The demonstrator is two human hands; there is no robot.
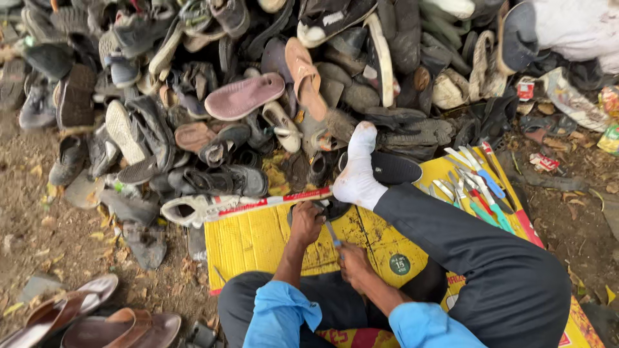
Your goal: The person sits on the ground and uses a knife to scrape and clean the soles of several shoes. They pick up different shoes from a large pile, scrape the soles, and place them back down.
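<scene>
I sit on a yellow corrugated sheet (258,241) with my leg in dark trousers stretched out and a white sock (356,169) on the foot. My left hand (305,222) presses down on a dark shoe piece (332,209) at the sheet's far edge. My right hand (353,262) grips a small blue-handled blade (333,236) whose tip points at that piece. Both forearms come out of rolled light-blue sleeves.
A big heap of worn shoes and sandals (245,96) fills the ground ahead. Several knives with coloured handles (474,190) lie on the sheet's right part. Brown sandals (84,316) rest at lower left on bare dirt. Litter lies at right.
</scene>
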